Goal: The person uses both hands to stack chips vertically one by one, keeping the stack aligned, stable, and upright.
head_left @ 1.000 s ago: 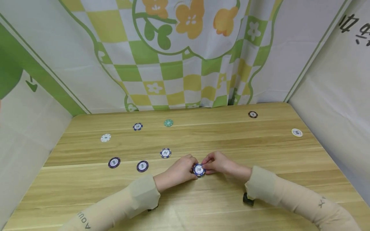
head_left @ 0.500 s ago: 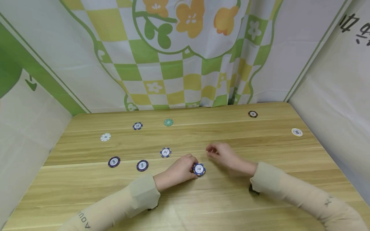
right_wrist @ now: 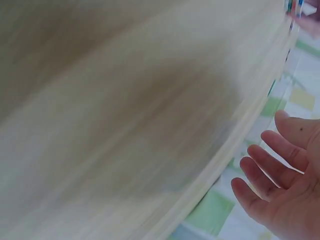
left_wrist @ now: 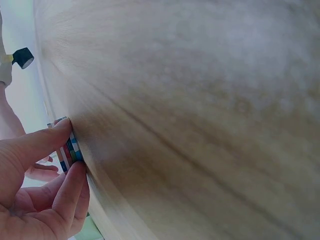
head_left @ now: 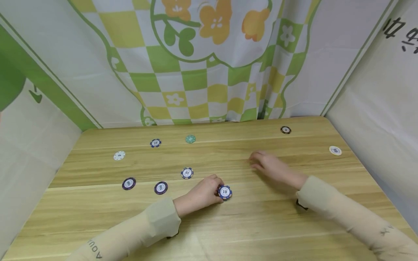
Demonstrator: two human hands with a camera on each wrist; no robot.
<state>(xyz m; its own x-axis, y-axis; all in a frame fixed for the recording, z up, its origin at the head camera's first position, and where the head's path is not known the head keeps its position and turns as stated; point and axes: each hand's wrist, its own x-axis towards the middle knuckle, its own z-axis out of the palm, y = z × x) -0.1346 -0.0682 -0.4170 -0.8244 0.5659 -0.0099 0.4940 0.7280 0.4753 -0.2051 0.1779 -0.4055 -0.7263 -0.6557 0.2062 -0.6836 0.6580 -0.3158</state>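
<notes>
Fingers, left: our left hand (head_left: 200, 194) has its fingers (left_wrist: 42, 145) curled round the small stack of chips (head_left: 225, 192), thumb and forefinger pinching the striped edges in the left wrist view.
Fingers, right: our right hand (head_left: 272, 167) hangs above the table (head_left: 248, 224) with fingers (right_wrist: 272, 150) spread and relaxed, gripping nothing.
Stack: it sits on the wood near the front middle, a blue chip marked 10 on top, touching our left fingertips.
Loose chips: we see a blue-and-white chip (head_left: 187, 173) just behind the left hand, two dark chips (head_left: 161, 187) (head_left: 128, 183) to its left, and a black chip (head_left: 285, 129) and a white chip (head_left: 335, 150) far off on the right.
Risk: we judge the stack could topple or fan out if our left pinch squeezes unevenly, since only the rims are held.
Risk two: a fast reach by our right hand might knock a flat chip away instead of lifting it.
Hard to see: we cannot count the chips in the stack; the right hand is blurred, and the right wrist view shows mostly smeared wood.
</notes>
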